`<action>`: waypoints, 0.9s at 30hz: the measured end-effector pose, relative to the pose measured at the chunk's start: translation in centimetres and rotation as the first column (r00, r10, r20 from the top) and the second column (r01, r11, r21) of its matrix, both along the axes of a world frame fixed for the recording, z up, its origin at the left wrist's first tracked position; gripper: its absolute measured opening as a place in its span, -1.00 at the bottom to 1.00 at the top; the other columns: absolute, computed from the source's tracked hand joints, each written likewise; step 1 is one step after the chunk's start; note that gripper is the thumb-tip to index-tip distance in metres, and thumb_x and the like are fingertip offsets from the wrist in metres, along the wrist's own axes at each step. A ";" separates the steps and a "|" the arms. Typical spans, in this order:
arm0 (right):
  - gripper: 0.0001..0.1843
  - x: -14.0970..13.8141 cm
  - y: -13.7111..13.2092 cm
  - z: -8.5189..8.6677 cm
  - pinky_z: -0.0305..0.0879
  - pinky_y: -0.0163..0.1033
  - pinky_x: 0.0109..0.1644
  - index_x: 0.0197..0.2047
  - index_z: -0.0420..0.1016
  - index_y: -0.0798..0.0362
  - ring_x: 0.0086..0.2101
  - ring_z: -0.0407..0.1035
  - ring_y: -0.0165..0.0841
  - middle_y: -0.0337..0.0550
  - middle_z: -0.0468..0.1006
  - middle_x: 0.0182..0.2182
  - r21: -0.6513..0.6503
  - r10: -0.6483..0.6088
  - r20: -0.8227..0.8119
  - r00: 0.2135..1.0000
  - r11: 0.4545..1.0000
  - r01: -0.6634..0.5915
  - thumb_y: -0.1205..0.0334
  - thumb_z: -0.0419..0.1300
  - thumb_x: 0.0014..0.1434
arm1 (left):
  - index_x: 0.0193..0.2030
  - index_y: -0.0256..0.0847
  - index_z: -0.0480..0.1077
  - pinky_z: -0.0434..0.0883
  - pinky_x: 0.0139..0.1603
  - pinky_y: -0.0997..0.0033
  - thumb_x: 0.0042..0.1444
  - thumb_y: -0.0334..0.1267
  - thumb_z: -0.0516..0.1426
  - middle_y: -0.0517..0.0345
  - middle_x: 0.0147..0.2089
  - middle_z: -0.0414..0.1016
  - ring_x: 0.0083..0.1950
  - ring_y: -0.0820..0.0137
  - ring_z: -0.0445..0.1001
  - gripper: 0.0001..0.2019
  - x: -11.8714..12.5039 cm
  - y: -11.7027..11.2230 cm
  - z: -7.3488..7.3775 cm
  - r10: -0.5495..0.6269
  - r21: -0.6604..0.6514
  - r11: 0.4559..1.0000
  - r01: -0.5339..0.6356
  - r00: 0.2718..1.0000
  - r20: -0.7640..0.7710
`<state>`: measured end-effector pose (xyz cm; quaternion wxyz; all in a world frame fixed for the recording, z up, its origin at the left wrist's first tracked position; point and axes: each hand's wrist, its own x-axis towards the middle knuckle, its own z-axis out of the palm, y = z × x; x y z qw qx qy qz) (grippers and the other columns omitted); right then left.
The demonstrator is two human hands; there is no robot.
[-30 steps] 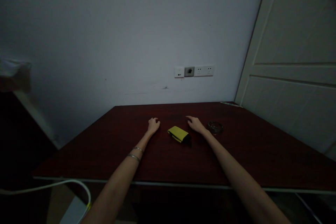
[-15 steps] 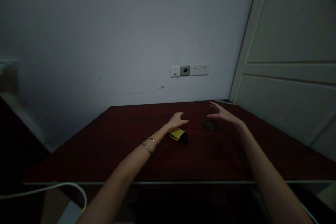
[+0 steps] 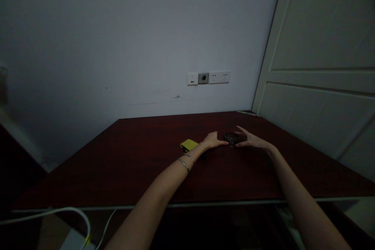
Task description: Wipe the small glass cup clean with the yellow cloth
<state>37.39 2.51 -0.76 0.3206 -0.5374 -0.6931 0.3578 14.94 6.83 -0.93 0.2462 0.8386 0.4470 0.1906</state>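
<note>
A round, dark glass dish like an ashtray (image 3: 231, 138) sits on the dark red tabletop (image 3: 146, 164). At its left side is my left hand (image 3: 212, 140), thumb and fingers apart, with the thumb tip close to the dish. My right hand (image 3: 247, 139) curves around the right side, also with fingers spread; whether it touches the rim I cannot tell. A yellow and black object (image 3: 189, 144) lies behind my left wrist, which hides part of it. Two bracelets (image 3: 186, 162) circle that wrist.
Behind the table rises a pale wall with a row of sockets (image 3: 208, 78). A panelled white door or cabinet front (image 3: 316, 74) borders the right side. A white cable (image 3: 70, 209) loops by the table's front left edge.
My left hand has moved right, past the yellow and black object, to the dish. My right hand has come lower, beside the dish. The view has shifted slightly.
</note>
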 end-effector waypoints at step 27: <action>0.15 -0.4 -0.2 -0.4 0.15 -0.08 0.17 0.29 -0.17 0.08 0.11 0.18 -0.15 0.11 0.26 0.13 0.005 -0.070 -0.248 0.966 0.997 0.073 0.23 0.38 -0.29 | -0.06 -0.20 0.39 0.33 -0.02 0.26 -0.09 0.08 0.16 0.00 -0.07 0.49 -0.05 0.20 0.44 -0.49 1.5 -0.4 0.3 -0.093 0.193 0.976 0.100 0.995 -0.043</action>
